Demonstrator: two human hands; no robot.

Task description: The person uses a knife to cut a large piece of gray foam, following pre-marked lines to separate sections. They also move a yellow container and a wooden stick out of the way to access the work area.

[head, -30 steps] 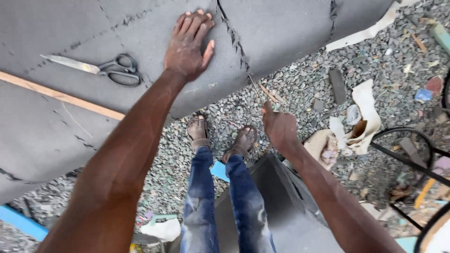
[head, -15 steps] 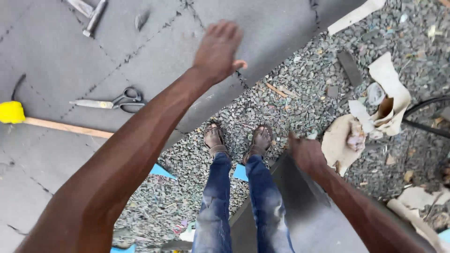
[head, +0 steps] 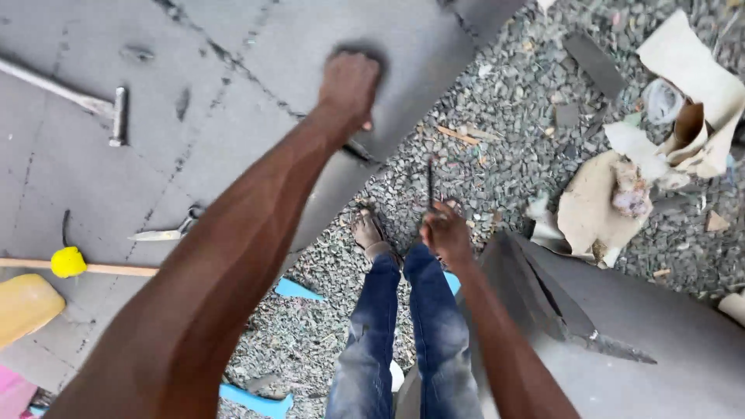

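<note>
Sheeting, grey and flat [head: 256,70], fills the frame from nine to twelve o'clock; the left hand [head: 351,84] presses on its edge, closed into a fist, though whether it grips the sheet cannot be told. Right hand [head: 446,231], at centre, is closed around a thin dark tool [head: 430,182] pointing toward twelve. Risk noted: loose gravel [head: 497,140] underfoot could let the sheet slide. A hammer [head: 93,105] lies at ten o'clock. Scissors [head: 167,231] at eight are partly hidden behind the forearm.
</note>
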